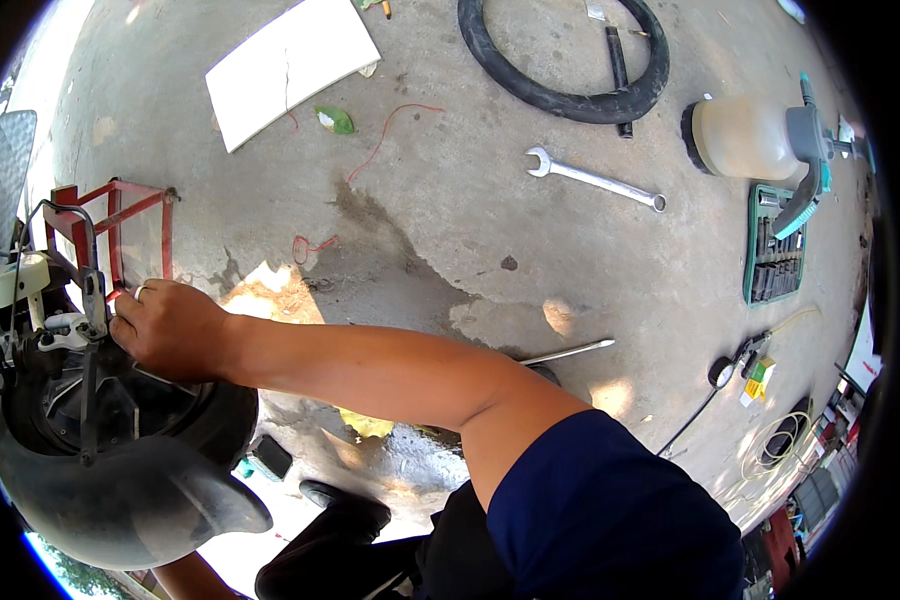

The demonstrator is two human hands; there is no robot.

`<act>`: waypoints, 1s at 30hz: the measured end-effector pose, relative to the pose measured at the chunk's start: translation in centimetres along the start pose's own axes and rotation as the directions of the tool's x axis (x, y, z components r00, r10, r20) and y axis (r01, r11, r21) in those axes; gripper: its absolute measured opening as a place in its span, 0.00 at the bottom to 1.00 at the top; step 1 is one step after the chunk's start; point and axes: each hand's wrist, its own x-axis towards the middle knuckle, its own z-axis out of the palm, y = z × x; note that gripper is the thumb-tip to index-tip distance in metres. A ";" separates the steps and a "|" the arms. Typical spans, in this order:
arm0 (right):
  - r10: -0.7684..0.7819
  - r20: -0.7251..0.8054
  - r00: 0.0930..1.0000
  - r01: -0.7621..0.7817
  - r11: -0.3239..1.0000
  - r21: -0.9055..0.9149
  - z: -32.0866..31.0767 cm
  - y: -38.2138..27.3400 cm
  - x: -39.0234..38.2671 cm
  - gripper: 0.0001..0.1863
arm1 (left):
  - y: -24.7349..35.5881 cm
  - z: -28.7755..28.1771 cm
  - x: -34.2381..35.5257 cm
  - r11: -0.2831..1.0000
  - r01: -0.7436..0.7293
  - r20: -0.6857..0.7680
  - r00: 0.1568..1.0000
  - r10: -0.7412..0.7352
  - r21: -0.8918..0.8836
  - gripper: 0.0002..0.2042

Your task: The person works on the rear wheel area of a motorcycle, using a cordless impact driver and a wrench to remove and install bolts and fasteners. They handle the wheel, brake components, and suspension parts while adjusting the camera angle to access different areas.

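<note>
A: Wheel [120, 420] status?

B: Motorcycle wheel sits far left on the concrete floor [450, 230], fender [120, 500] over it, red stand [120, 215] behind. My right hand [170, 328] is curled on the hub hardware by the axle, fingers closed; can't tell what they pinch. Left hand out of view.

A: Step?

B: Looks like axle fastener work. Next likely needs the combination wrench [595, 180], lying well apart, past the inner tube [560, 60].

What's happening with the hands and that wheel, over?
Right hand on the black rubber scooter wheel, fingers hidden at the hub. Left hand out of view. Red metal stand close behind.
</note>
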 end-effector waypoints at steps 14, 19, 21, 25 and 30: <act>0.187 0.089 0.978 -0.189 0.982 0.019 0.6 -0.6 -0.4 0.11 | -0.8 -0.3 -0.9 1.000 0.016 0.102 0.995 -0.013 -0.023 0.28; 0.063 0.076 0.995 -0.065 0.998 0.019 -0.2 1.2 -0.1 0.09 | 1.2 -2.6 -0.7 0.999 0.029 0.103 0.994 -0.027 -0.022 0.27; 0.023 0.052 0.998 -0.023 1.000 -0.003 -0.6 1.7 0.2 0.06 | 2.5 -3.5 -0.2 0.999 0.029 0.098 0.995 -0.026 -0.033 0.26; -0.042 0.071 0.997 0.042 0.999 0.002 -0.5 0.9 0.5 0.03 | 3.5 -5.2 -0.8 0.996 0.083 0.105 0.991 -0.081 -0.023 0.26; -0.101 0.077 0.992 0.102 0.995 -0.004 -0.4 1.0 0.7 0.03 | 3.7 -5.5 -0.8 0.993 0.107 0.098 0.990 -0.103 -0.040 0.25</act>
